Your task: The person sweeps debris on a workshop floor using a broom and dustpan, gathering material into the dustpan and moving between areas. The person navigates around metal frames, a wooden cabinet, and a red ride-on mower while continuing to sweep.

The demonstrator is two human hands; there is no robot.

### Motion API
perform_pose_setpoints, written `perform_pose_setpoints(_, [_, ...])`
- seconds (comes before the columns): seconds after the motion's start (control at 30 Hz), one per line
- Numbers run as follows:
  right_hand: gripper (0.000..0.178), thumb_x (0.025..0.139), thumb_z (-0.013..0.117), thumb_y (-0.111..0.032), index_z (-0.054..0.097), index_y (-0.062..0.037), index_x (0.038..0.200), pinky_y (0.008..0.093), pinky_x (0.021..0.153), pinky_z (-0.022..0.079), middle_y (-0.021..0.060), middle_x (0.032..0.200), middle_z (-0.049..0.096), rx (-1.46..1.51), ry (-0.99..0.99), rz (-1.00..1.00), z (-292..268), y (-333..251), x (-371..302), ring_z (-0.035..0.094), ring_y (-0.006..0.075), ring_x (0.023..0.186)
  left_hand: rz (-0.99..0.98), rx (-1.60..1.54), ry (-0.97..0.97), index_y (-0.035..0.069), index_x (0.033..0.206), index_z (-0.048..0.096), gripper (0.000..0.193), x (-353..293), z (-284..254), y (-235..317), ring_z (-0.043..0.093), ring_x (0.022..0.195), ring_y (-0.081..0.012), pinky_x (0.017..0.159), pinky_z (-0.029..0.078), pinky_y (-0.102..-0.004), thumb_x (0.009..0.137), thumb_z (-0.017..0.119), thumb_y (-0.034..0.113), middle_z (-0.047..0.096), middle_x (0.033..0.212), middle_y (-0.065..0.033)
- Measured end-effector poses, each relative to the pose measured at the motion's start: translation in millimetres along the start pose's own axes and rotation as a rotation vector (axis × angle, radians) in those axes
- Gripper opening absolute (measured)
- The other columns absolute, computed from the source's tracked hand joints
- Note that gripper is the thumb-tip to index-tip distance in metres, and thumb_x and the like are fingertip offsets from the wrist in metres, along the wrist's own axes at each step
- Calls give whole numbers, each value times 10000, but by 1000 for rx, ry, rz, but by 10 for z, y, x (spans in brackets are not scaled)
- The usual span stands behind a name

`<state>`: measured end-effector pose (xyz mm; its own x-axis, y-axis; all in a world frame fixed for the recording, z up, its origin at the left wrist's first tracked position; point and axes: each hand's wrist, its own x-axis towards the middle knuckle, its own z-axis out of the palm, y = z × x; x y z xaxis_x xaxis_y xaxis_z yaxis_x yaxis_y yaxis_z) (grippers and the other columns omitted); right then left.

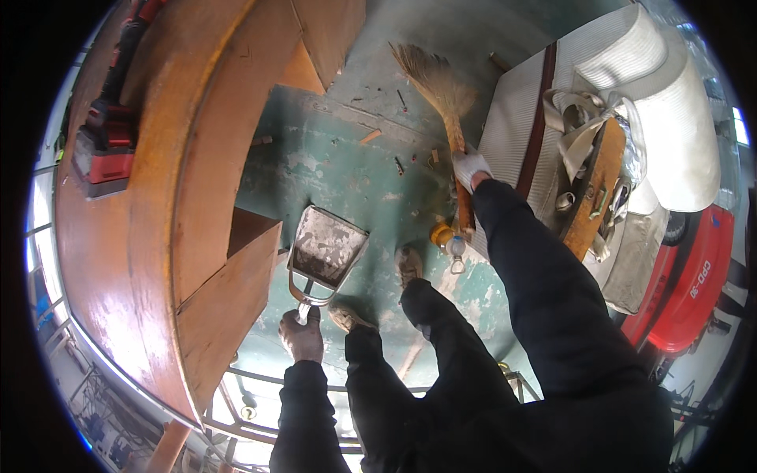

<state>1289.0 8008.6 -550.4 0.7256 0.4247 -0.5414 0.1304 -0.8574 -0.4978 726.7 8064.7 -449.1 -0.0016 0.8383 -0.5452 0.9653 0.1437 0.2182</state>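
My left hand is closed round the handle of a worn metal dustpan, low at the left of my feet. The pan is paint-flecked, with dark dirt inside it. In a white glove, my right hand grips the wooden handle of a straw broom. The broom's bristles fan out on the floor at the far side, away from the dustpan. Between them, small debris such as a wood chip and a dark screw-like bit lies scattered on the green floor.
A wooden desk fills the left side, with a red and black power tool on top. At the right stand a white ribbed case, a canvas bag and a red machine. A clear bottle is near my right shoe.
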Motion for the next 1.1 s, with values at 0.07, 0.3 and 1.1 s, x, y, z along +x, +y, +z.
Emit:
perform_pose_setpoints(0.07, [393,1114,505,-181,812,-31,1306,502,974,669,254,1295,812,-556,-29,-137,221,117,257,817,411,1153,44,45,21,-63,1358,675,738,88,7,37,614,1309,-509,1144,486,-601,1009,836,568,685,1332,-309])
perform_pose_setpoints(0.3, [422,1121,543,-260,719,-44,1438,561,860,665,279,1265,782,-374,-106,-221,565,534,-1558,811,443,1002,131,80,62,21,1362,764,632,330,9,242,587,1363,-501,1168,477,-606,946,899,478,677,1400,-290])
perform_pose_setpoints(1.1, [378,1202,490,-337,675,-48,1359,523,887,633,232,1219,702,-1,-85,-126,538,290,-2153,729,402,1022,49,-380,-187,-11,1150,827,383,400,-44,301,801,1102,-444,943,598,-507,921,916,284,843,1123,-236])
